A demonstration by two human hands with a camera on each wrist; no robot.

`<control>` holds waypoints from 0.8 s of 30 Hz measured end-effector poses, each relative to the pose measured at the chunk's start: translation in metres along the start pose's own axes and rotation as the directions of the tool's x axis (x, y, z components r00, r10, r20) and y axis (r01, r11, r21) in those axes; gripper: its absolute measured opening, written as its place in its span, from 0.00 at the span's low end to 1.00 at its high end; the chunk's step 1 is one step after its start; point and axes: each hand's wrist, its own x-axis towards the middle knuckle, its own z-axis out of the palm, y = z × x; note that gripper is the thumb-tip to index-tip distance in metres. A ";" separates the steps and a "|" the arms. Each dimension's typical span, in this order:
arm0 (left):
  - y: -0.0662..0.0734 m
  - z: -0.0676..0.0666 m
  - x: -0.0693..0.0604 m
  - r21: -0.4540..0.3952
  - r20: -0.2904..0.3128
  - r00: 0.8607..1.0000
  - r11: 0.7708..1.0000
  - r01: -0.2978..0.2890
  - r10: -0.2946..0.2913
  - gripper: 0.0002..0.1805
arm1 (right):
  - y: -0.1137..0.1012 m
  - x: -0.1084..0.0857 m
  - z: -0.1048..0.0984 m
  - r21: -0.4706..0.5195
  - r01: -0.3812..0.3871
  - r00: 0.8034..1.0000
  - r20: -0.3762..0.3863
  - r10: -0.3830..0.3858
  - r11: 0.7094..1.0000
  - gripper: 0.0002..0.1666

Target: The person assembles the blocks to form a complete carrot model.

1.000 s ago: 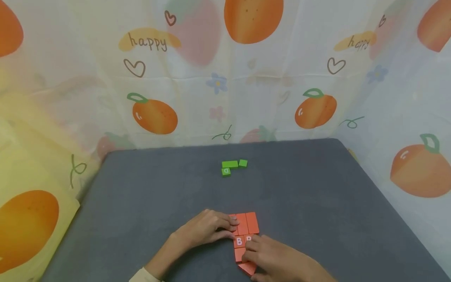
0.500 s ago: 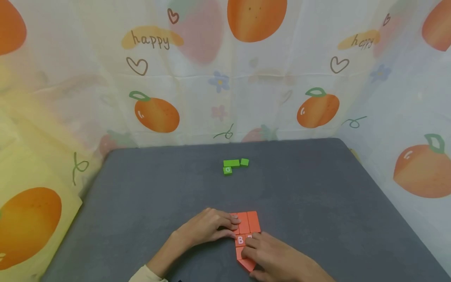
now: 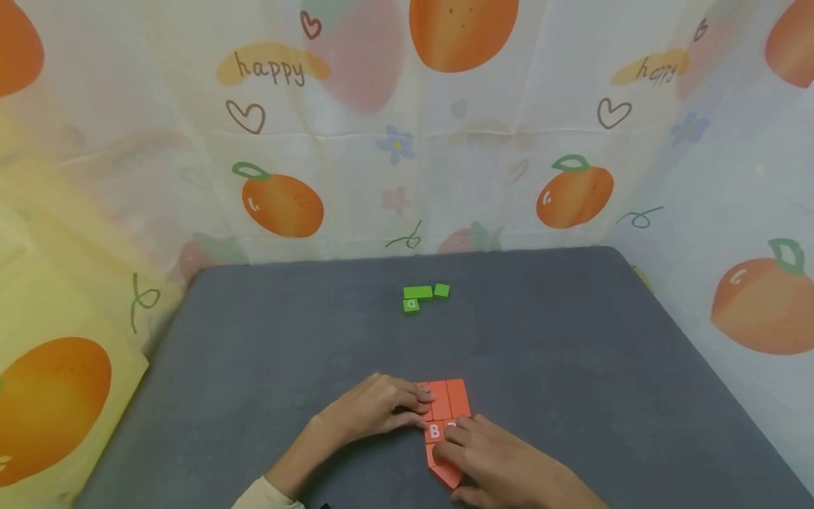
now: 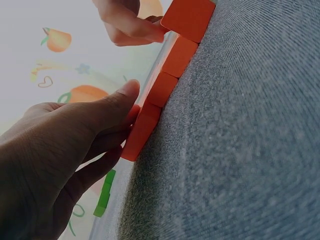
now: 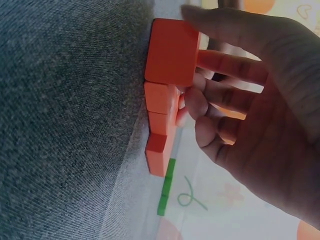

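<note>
Red blocks lie flat in a group at the near middle of the table. At its far end, upright oblong blocks [image 3: 459, 398] stand side by side. Below them sits a block lettered B [image 3: 434, 431]; its lettered neighbour is partly covered. My left hand [image 3: 381, 406] touches the group's left side, thumb near the B block. My right hand [image 3: 502, 456] reaches over the right side, fingers bent, thumb at the nearest red block [image 3: 445, 475], which has a slanted lower edge. In the right wrist view, that red block [image 5: 172, 52] lies between thumb and fingers.
Farther back on the grey table [image 3: 286, 318] lie a long green block [image 3: 417, 292], a small green block [image 3: 441, 290] and a green block with a letter [image 3: 411, 305]. A fruit-printed cloth [image 3: 445, 184] rises behind the table and along its sides.
My right hand has turned and pushed the nearest red block up against the blocks above it. My left hand stays at the group's left side. The view shifts slightly.
</note>
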 end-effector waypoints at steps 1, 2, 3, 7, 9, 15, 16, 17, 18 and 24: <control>0.000 0.000 0.000 0.000 0.002 1.000 1.000 0.001 -0.001 0.16 | 0.000 0.000 0.000 0.001 -0.004 1.000 0.003 0.004 1.000 0.19; -0.001 0.000 0.000 0.003 0.004 1.000 1.000 0.003 -0.003 0.16 | 0.000 0.000 -0.001 0.000 -0.006 1.000 0.004 0.006 1.000 0.19; -0.001 0.000 0.000 0.003 0.006 1.000 1.000 0.006 -0.006 0.16 | 0.000 0.000 -0.001 -0.001 -0.005 1.000 0.002 0.005 1.000 0.18; -0.001 0.000 0.000 0.005 0.006 1.000 1.000 0.004 -0.004 0.16 | 0.001 0.000 -0.001 -0.021 0.021 1.000 -0.023 -0.021 1.000 0.17; 0.000 0.001 0.000 0.011 0.002 1.000 1.000 0.000 0.000 0.16 | 0.000 0.000 -0.001 -0.013 0.018 0.999 -0.033 -0.019 1.000 0.19; -0.001 0.001 -0.001 0.011 -0.017 1.000 1.000 -0.016 0.016 0.16 | 0.002 0.003 -0.002 0.015 -0.007 0.997 -0.075 0.008 1.000 0.22; -0.001 0.001 -0.001 0.010 -0.019 1.000 1.000 -0.017 0.018 0.16 | 0.003 0.004 -0.003 0.015 -0.009 0.997 -0.081 0.010 1.000 0.22; -0.001 0.002 -0.001 0.009 -0.021 1.000 1.000 -0.019 0.019 0.16 | 0.005 0.006 -0.005 0.014 -0.013 0.996 -0.085 0.014 1.000 0.22; -0.001 0.002 -0.001 0.008 -0.021 1.000 1.000 -0.018 0.018 0.16 | 0.006 0.008 -0.008 0.017 -0.021 0.996 -0.081 0.022 1.000 0.22; -0.002 0.001 0.000 0.017 -0.033 0.999 0.999 -0.030 0.031 0.15 | 0.032 0.021 -0.036 0.105 -0.130 0.990 -0.046 0.136 0.986 0.21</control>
